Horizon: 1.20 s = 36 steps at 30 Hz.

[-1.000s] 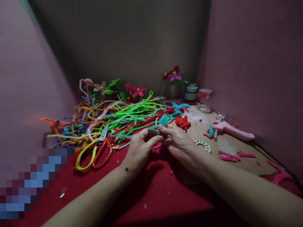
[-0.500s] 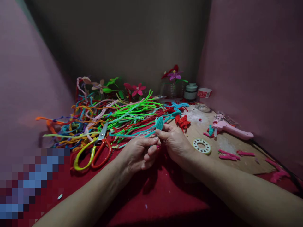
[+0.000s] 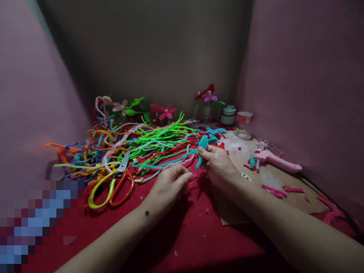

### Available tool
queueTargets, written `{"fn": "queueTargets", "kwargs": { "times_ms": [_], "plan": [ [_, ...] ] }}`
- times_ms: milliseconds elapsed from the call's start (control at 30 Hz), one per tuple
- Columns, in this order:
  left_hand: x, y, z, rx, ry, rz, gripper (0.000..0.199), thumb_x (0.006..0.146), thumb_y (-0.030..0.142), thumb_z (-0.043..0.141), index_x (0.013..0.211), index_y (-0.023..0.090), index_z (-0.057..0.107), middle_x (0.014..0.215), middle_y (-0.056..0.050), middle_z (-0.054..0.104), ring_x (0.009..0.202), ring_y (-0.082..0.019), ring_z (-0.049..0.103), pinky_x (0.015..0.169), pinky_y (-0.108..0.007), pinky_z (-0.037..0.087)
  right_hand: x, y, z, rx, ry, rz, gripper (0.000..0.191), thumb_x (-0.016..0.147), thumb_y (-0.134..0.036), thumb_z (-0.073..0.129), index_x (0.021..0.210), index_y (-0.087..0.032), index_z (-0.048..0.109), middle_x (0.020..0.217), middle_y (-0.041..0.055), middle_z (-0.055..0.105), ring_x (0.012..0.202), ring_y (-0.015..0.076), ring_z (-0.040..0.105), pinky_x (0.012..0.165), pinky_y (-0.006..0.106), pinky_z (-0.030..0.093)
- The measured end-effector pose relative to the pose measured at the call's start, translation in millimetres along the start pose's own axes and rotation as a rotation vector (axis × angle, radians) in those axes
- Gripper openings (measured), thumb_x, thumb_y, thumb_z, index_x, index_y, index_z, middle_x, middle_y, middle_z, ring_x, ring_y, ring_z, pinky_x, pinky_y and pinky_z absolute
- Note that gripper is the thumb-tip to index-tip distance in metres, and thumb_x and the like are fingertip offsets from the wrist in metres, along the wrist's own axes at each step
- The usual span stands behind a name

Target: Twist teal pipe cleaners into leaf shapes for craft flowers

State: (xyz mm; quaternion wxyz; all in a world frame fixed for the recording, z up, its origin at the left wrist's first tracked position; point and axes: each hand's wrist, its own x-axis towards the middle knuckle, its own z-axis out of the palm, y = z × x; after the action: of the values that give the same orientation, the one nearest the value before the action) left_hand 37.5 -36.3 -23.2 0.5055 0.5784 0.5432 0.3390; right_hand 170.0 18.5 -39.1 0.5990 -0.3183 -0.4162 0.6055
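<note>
My right hand [image 3: 220, 163] pinches a turquoise pipe-cleaner petal [image 3: 203, 142] between thumb and fingers. The petal is a flat, looped oval, and its loose tail hangs below the fingertips. To its left, lower down, is my left hand [image 3: 173, 182], apart from the petal, with fingers curled and thumb pressed toward them. Whatever those fingers hold, if anything, is hidden; a small pink bit shows by the thumb tip. Beyond both hands, long turquoise pipe cleaners [image 3: 162, 167] stretch across the red cloth [image 3: 182, 235].
Scissors [image 3: 112, 185] with yellow and red handles lie left, beside a tangled heap of coloured pipe cleaners [image 3: 167, 132]. A pink glue gun [image 3: 277, 160] rests on a board [image 3: 301, 201] at right, among pink scraps. Finished flowers [image 3: 167, 112] and a lidded jar [image 3: 228, 115] stand behind.
My hands have come apart. The right hand has carried the turquoise petal slightly up and right, while the left has let go of it and stays lower left.
</note>
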Motion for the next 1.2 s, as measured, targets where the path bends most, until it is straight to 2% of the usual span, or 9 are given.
{"fn": "queueTargets", "kwargs": {
  "times_ms": [67, 167, 367, 433, 600, 667, 767, 967, 1200],
  "plan": [
    [1.9, 4.1, -4.1, -0.013, 0.183, 0.129, 0.021, 0.072, 0.032, 0.058, 0.084, 0.016, 0.052, 0.053, 0.006, 0.049, 0.038, -0.005, 0.041, 0.035, -0.015, 0.030, -2.7, 0.0, 1.9, -0.031, -0.052, 0.015, 0.022, 0.064, -0.030, 0.064, 0.062, -0.015, 0.048, 0.049, -0.0058, 0.044, 0.039, 0.0045, 0.034, 0.041, 0.021, 0.025],
    [4.5, 2.8, -9.3, 0.082, 0.249, 0.282, 0.026, 0.074, 0.033, 0.057, 0.093, 0.016, 0.051, 0.059, 0.005, 0.050, 0.045, -0.007, 0.045, 0.042, -0.018, 0.037, -11.0, 2.5, 8.2, -0.031, -0.119, 0.077, 0.021, 0.064, -0.029, 0.064, 0.062, -0.015, 0.048, 0.050, -0.0060, 0.044, 0.040, 0.0045, 0.034, 0.042, 0.021, 0.026],
    [5.6, -6.3, -29.9, 0.892, 0.305, 0.865, 0.020, 0.083, 0.020, 0.043, 0.074, 0.016, 0.061, 0.062, -0.001, 0.054, 0.058, -0.011, 0.048, 0.056, -0.022, 0.037, -19.8, 2.1, 12.7, -0.141, -0.234, 0.105, 0.021, 0.062, -0.028, 0.064, 0.057, -0.015, 0.048, 0.047, -0.0075, 0.038, 0.042, 0.0046, 0.029, 0.042, 0.022, 0.021],
    [6.4, -4.9, -36.8, 0.978, 0.300, 0.933, 0.021, 0.083, 0.019, 0.042, 0.075, 0.017, 0.062, 0.062, -0.001, 0.055, 0.059, -0.011, 0.048, 0.056, -0.022, 0.036, -20.7, -1.0, 12.9, -0.183, -0.254, 0.083, 0.021, 0.062, -0.028, 0.064, 0.057, -0.015, 0.048, 0.048, -0.0071, 0.039, 0.044, 0.0051, 0.031, 0.044, 0.022, 0.023],
    [13.2, -4.1, -36.9, 0.173, 0.344, 0.496, 0.013, 0.080, 0.030, 0.049, 0.083, 0.018, 0.055, 0.060, 0.003, 0.052, 0.046, -0.007, 0.045, 0.045, -0.019, 0.037, -20.7, -4.7, 12.7, -0.188, -0.197, -0.010, 0.017, 0.065, -0.023, 0.062, 0.057, -0.015, 0.049, 0.050, -0.0056, 0.044, 0.045, 0.0056, 0.035, 0.047, 0.023, 0.026],
    [15.6, -6.2, -31.8, -0.191, 0.226, 0.254, 0.019, 0.075, 0.032, 0.055, 0.086, 0.017, 0.054, 0.061, 0.003, 0.052, 0.040, -0.006, 0.042, 0.038, -0.019, 0.034, -19.7, -3.6, 12.0, -0.137, -0.171, 0.009, 0.017, 0.064, -0.022, 0.062, 0.056, -0.015, 0.048, 0.048, -0.0056, 0.044, 0.044, 0.0054, 0.035, 0.046, 0.023, 0.026],
    [14.9, -8.3, -21.0, -0.371, 0.010, 0.044, 0.025, 0.063, 0.024, 0.067, 0.083, 0.013, 0.057, 0.063, 0.000, 0.055, 0.043, -0.007, 0.046, 0.038, -0.019, 0.037, -18.0, -1.8, 10.8, -0.054, -0.157, 0.047, 0.016, 0.063, -0.021, 0.063, 0.055, -0.015, 0.049, 0.047, -0.0052, 0.045, 0.043, 0.0051, 0.036, 0.045, 0.022, 0.027],
    [9.0, -4.0, -2.4, -0.325, 0.037, 0.063, 0.025, 0.066, 0.033, 0.067, 0.080, 0.012, 0.065, 0.067, -0.004, 0.063, 0.057, -0.012, 0.056, 0.054, -0.023, 0.042, -15.8, -1.0, 9.9, 0.030, -0.101, 0.175, 0.019, 0.056, -0.021, 0.068, 0.060, -0.015, 0.050, 0.051, -0.0060, 0.045, 0.043, 0.0039, 0.037, 0.042, 0.020, 0.022],
    [15.7, -8.2, -7.6, -0.499, 0.154, 0.154, 0.018, 0.065, 0.027, 0.069, 0.075, 0.015, 0.060, 0.064, 0.002, 0.057, 0.054, -0.007, 0.051, 0.055, -0.019, 0.041, -20.7, -1.6, 11.9, -0.049, -0.197, 0.208, 0.012, 0.059, -0.017, 0.063, 0.054, -0.014, 0.052, 0.045, -0.0046, 0.046, 0.039, 0.0047, 0.037, 0.040, 0.020, 0.028]
  ]
}}
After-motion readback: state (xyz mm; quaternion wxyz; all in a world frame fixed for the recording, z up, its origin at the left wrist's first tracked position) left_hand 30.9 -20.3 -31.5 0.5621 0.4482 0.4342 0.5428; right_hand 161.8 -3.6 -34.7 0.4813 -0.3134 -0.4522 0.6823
